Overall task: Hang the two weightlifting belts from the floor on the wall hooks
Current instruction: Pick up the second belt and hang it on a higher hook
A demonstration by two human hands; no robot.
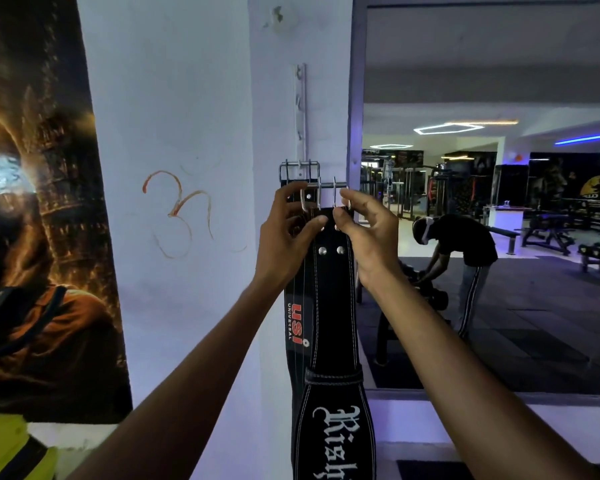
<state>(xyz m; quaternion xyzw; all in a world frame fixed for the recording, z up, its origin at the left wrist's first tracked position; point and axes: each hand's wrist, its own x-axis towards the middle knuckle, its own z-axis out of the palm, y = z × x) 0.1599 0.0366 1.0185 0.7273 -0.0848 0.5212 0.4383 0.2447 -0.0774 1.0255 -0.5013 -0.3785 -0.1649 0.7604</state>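
A white hook rail (300, 109) runs vertically on the pillar. A black belt with red USI lettering (297, 327) hangs flat against the wall, its metal buckle (299, 168) over the rail's lowest hook. In front of it hangs a second black belt with white gothic lettering (333, 323). My left hand (288, 233) and my right hand (368, 233) both pinch the top of this front belt at its steel buckle (326, 194), which sits just below and right of the first buckle. Whether it rests on a hook is hidden.
A large dark poster (39, 202) covers the wall at left. A big mirror (492, 202) at right reflects the gym, benches and a person bending over. A yellow object (11, 448) sits at the bottom left. Upper hooks on the rail are free.
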